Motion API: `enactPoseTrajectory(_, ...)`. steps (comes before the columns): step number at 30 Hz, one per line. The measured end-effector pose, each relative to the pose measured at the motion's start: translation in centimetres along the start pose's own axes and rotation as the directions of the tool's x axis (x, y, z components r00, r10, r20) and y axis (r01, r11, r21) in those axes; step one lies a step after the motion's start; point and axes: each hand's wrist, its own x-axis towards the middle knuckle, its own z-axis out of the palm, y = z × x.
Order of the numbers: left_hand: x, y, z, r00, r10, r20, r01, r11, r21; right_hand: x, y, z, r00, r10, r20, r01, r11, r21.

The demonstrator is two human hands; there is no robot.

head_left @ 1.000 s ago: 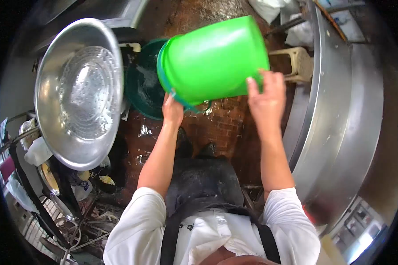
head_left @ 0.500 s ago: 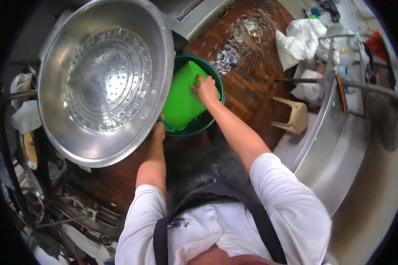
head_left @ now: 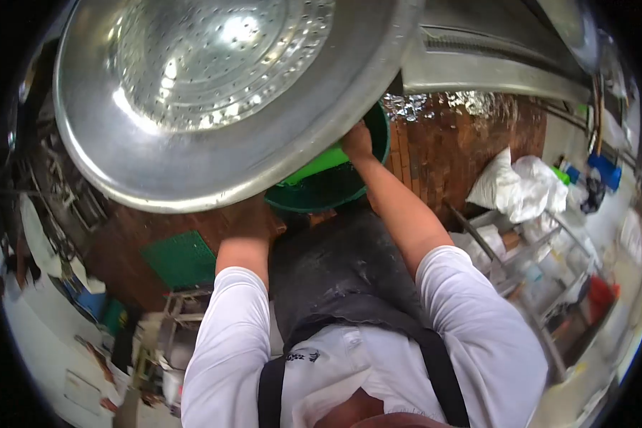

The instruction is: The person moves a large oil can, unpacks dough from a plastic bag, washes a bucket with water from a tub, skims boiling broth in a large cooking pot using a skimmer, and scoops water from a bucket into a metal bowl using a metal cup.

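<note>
A large metal perforated basin [head_left: 214, 167] fills the upper left, close to the camera, and covers part of what lies below it. Under its right edge, a bright green bucket [head_left: 317, 166] lies tilted inside a dark green tub [head_left: 335, 200]. My right hand [head_left: 358, 143] is at the bucket's upper right side, its fingers mostly hidden by the basin's rim. My left forearm reaches beneath the basin at the tub's left, and my left hand [head_left: 260, 216] is dim there, its fingers not made out.
White sacks [head_left: 524, 189] stand on the right near a metal rack [head_left: 549, 321]. A metal counter [head_left: 492, 75] runs along the top. On the brown floor [head_left: 435, 157] there are wet patches, and a green mat [head_left: 178, 258] lies at the left.
The green bucket went from the air, held sideways, down into the dark green tub. The view has turned, and the metal basin now appears larger and hides more of the bucket and my hands.
</note>
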Motion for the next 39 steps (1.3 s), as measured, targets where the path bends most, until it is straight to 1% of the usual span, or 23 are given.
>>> enactPoseTrajectory(1, 0.0, -0.1, 0.3, 1.000, 0.003, -0.013, -0.003, 1.000, -0.008, 1.4, 2.8, 2.6, 0.996, -0.087, -0.021, 0.087, 0.996, -0.007)
enactPoseTrajectory(4, 0.3, -0.6, 1.4, 0.998, 0.021, -0.056, -0.023, 0.999, -0.036, 3.5, 3.3, 1.1, 0.981, -0.192, 0.004, 0.192, 0.981, 0.001)
enactPoseTrajectory(9, -0.9, -1.5, 4.9, 0.985, 0.112, -0.131, -0.120, 0.991, -0.054, 6.6, 8.0, 2.3, 0.988, -0.114, 0.102, 0.111, 0.993, 0.036)
enactPoseTrajectory(11, -3.3, -1.1, 7.5, 0.962, 0.216, -0.169, -0.219, 0.976, 0.001, 7.2, 10.3, 2.7, 0.965, -0.088, 0.245, 0.107, 0.992, -0.065)
enactPoseTrajectory(13, -6.0, 0.9, 9.6, 0.905, 0.351, -0.241, -0.345, 0.936, 0.068, 8.7, 10.4, 1.6, 0.855, 0.167, 0.491, -0.195, 0.981, 0.005)
enactPoseTrajectory(14, -8.9, 4.4, 8.5, 0.919, 0.342, -0.195, -0.335, 0.940, 0.069, 8.6, 10.2, 0.7, 0.748, 0.286, 0.599, -0.347, 0.938, -0.014)
enactPoseTrajectory(15, -11.4, 6.8, 8.1, 0.905, 0.344, -0.249, -0.347, 0.937, 0.034, 7.3, 7.9, -1.2, 0.752, 0.285, 0.594, -0.405, 0.911, 0.076)
enactPoseTrajectory(16, -13.0, 7.8, 8.3, 0.834, 0.452, -0.316, -0.457, 0.887, 0.065, 4.9, 5.9, -3.8, 0.753, 0.283, 0.594, -0.460, 0.872, 0.167)
enactPoseTrajectory(17, -15.4, 9.6, 7.8, 0.870, 0.408, -0.278, -0.392, 0.913, 0.112, 2.3, 3.2, -6.8, 0.753, 0.281, 0.594, -0.509, 0.822, 0.256)
enactPoseTrajectory(20, -22.5, 13.8, 6.5, 0.928, 0.303, -0.216, -0.287, 0.952, 0.103, 0.1, 5.3, -8.8, 0.728, 0.217, 0.650, -0.478, 0.841, 0.254)
enactPoseTrajectory(21, -24.6, 14.8, 5.9, 0.933, 0.298, -0.199, -0.282, 0.954, 0.107, -0.8, 4.1, -10.7, 0.642, 0.163, 0.749, -0.501, 0.829, 0.249)
enactPoseTrajectory(22, -26.4, 14.9, 5.8, 0.874, 0.390, -0.291, -0.356, 0.920, 0.163, -0.4, 6.0, -9.2, 0.726, 0.218, 0.653, -0.551, 0.752, 0.362)
enactPoseTrajectory(23, -28.5, 15.5, 5.1, 0.881, 0.376, -0.287, -0.366, 0.926, 0.089, -2.7, 5.0, -11.2, 0.745, 0.041, 0.666, -0.458, 0.757, 0.465)
enactPoseTrajectory(24, -30.4, 16.0, 4.9, 0.866, 0.395, -0.306, -0.380, 0.919, 0.110, -5.0, 3.5, -14.3, 0.647, 0.032, 0.762, -0.526, 0.741, 0.417)
enactPoseTrajectory(26, -33.9, 16.7, 4.7, 0.829, 0.443, -0.342, -0.418, 0.896, 0.149, -6.9, 2.1, -16.1, 0.679, 0.136, 0.721, -0.477, 0.829, 0.292)
enactPoseTrajectory(28, -37.8, 17.5, 4.1, 0.784, 0.520, -0.339, -0.480, 0.854, 0.201, -12.4, -0.7, -19.0, 0.661, 0.012, 0.750, -0.482, 0.773, 0.413)
enactPoseTrajectory(29, -39.4, 18.0, 4.3, 0.769, 0.531, -0.355, -0.474, 0.847, 0.240, -14.0, 0.0, -19.3, 0.597, -0.103, 0.795, -0.487, 0.741, 0.462)
enactPoseTrajectory(30, -40.4, 18.0, 4.8, 0.732, 0.569, -0.375, -0.518, 0.822, 0.238, -17.1, -1.7, -21.0, 0.537, -0.043, 0.843, -0.570, 0.718, 0.400)
enactPoseTrajectory(32, -42.1, 18.2, 6.6, 0.656, 0.635, -0.407, -0.602, 0.766, 0.225, -17.2, 2.8, -18.2, 0.403, -0.126, 0.907, -0.711, 0.582, 0.396)
enactPoseTrajectory(33, -42.4, 18.1, 8.2, 0.635, 0.592, -0.496, -0.578, 0.790, 0.203, -15.9, 6.2, -15.1, 0.073, -0.318, 0.945, -0.994, 0.054, 0.095)
enactPoseTrajectory(35, -43.9, 17.4, 10.3, 0.638, 0.648, -0.416, -0.581, 0.760, 0.292, -18.3, 6.5, -15.6, 0.251, -0.327, 0.911, -0.834, 0.405, 0.375)
enactPoseTrajectory(38, -45.0, 16.3, 13.5, 0.681, 0.652, -0.334, -0.542, 0.755, 0.369, -20.8, 7.8, -14.3, 0.288, -0.471, 0.834, -0.700, 0.491, 0.518)
enactPoseTrajectory(39, -45.2, 15.8, 14.5, 0.677, 0.668, -0.308, -0.554, 0.738, 0.384, -21.6, 7.9, -15.1, 0.291, -0.429, 0.855, -0.683, 0.533, 0.500)
